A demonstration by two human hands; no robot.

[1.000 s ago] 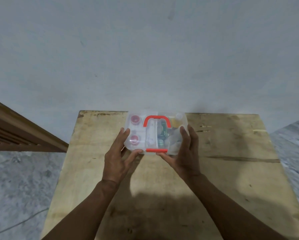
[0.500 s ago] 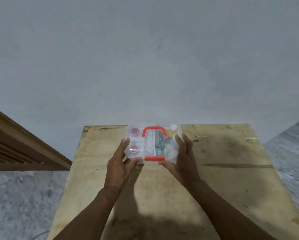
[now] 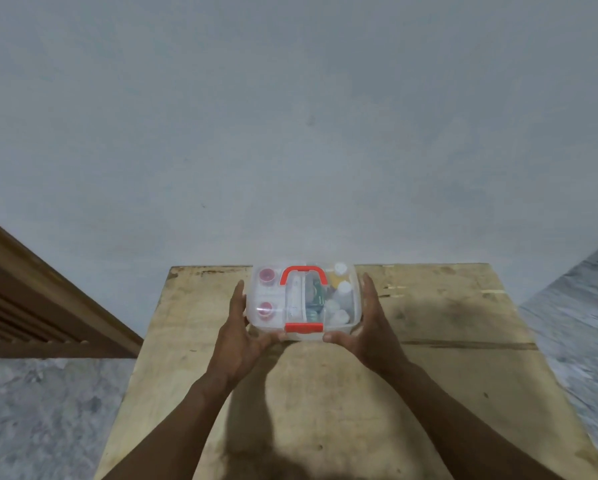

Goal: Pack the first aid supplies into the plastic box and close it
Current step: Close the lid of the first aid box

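A clear plastic box (image 3: 354, 289) with a red handle (image 3: 303, 273) and a red front latch (image 3: 303, 327) sits at the far middle of the wooden table (image 3: 446, 341). Its lid is down. Through the lid I see two pink-capped containers at the left, a green packet in the middle and several white bottles at the right. My left hand (image 3: 239, 336) presses the box's left side, thumb at the front edge. My right hand (image 3: 370, 327) holds the right side, thumb near the latch.
A pale wall rises right behind the table's far edge. A brown slatted wooden frame (image 3: 31, 306) stands at the left. Grey mottled floor (image 3: 48, 420) shows on both sides of the table.
My hands have shifted from resting on top of the lid to clasping the box's two sides. The view has tilted, so the box sits lower in frame.
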